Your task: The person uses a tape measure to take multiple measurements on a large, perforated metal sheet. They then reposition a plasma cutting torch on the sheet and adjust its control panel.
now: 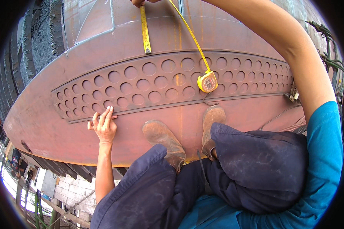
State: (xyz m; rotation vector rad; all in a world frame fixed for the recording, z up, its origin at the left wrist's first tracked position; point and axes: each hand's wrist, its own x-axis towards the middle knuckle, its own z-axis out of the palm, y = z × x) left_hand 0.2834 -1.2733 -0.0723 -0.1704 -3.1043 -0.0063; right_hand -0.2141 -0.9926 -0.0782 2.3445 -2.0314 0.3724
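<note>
A yellow, rounded plastic tape measure [207, 81] is lying on a long, dark brown metal strip [140, 75] pierced with rows of round holes. Its thin yellow metal blade [145, 30] is running out toward eleven o'clock, and the hooked end is hanging down below the right hand [145, 2], just beside the strip's upper edge; whether it is touching, I can't tell. That hand is being partly cut off near twelve o'clock, but its fingers are gripping the blade. The left hand [104, 128] is holding nothing that I'm seeing: its fingers are spreading loosely, tips resting on the strip's lower edge.

Doing this well, I'd say, is calling for an untwisted blade, a firm pinch so it isn't springing back, and steady, light fingertips on the left. The case is sitting at five o'clock from the right hand and two o'clock from the left, apart from both.

Farther out, a reddish-brown, curved steel plate [72, 141] is spreading beneath the strip. Scuffed brown boots [162, 139] are standing on it at six and seven o'clock from the case, and a small metal fitting [293, 94] is sitting at the strip's three-o'clock end.
</note>
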